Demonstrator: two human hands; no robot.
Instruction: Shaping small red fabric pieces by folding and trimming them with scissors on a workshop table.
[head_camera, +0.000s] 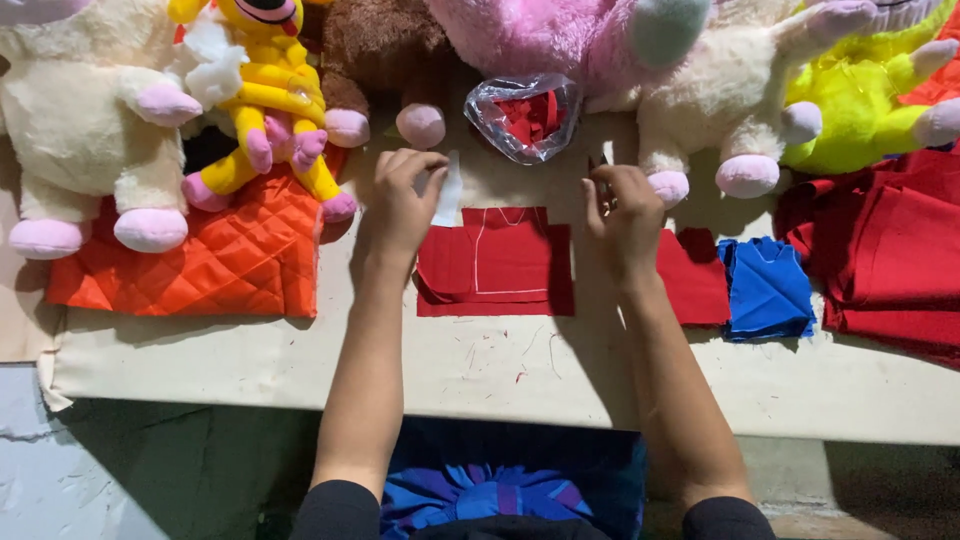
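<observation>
Left hand (402, 205) curled, fingertips pinching small white scrap (449, 190) at top-left of red cloth piece (497, 262). Right hand (622, 215) curled at cloth's right edge — what it grips, cannot tell. Cloth flat on counter (500, 370), chalk lines on it; likely light, limp, non-slip — best held at corners. Behind: bag of red scraps (525, 117), plush toys (90, 130). Right: blue cloth (767, 288). Left: orange quilted fabric (215, 260).

A clear, rounded plastic bag (524, 117) of red scraps sits among the plush toys' feet.
</observation>
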